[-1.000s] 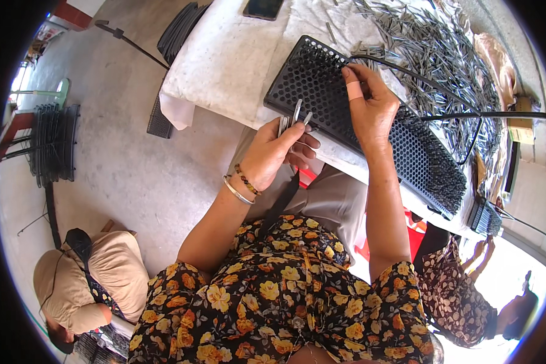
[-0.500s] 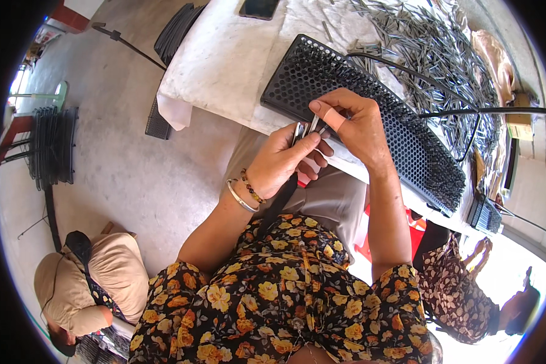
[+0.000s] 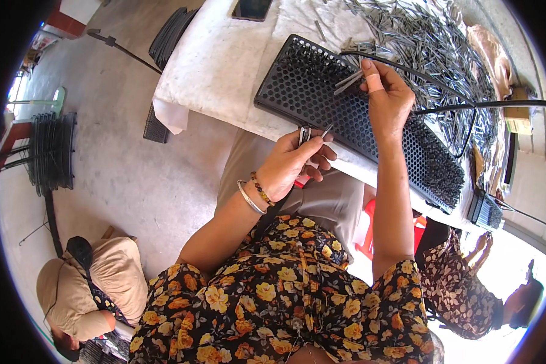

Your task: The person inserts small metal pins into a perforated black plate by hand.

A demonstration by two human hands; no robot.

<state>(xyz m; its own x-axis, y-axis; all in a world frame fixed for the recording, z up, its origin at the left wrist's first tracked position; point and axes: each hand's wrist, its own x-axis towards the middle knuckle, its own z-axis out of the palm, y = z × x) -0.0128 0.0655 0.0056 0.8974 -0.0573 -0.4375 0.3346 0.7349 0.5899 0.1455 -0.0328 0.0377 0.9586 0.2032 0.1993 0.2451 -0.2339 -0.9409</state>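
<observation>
My left hand [image 3: 292, 159], with a beaded and a silver bracelet at the wrist, is closed on a few slim metal rods [image 3: 304, 134] in front of the tray's near edge. Over the tray, my right hand [image 3: 387, 97] pinches slim grey rods [image 3: 348, 82] between thumb and fingers, their ends pointing left; a pale bandage wraps one finger. Beneath lies a black perforated tray [image 3: 297, 91] with rows of round holes. Dark rods stand upright in its holes along the far edge and at the right end. The rods' exact kind cannot be made out.
Loose rods form a big pile [image 3: 431, 54] on the white-covered table [image 3: 206, 73]. A black bent bar [image 3: 485, 106] crosses above it. A phone [image 3: 252, 8] lies at the table's far edge. Other people sit at lower left [image 3: 91, 285] and lower right [image 3: 461, 285]. Black racks [image 3: 51, 148] stand left.
My right hand has moved away from my left, rightward and up over the tray, carrying rods. The left hand stays near its place, still holding rods.
</observation>
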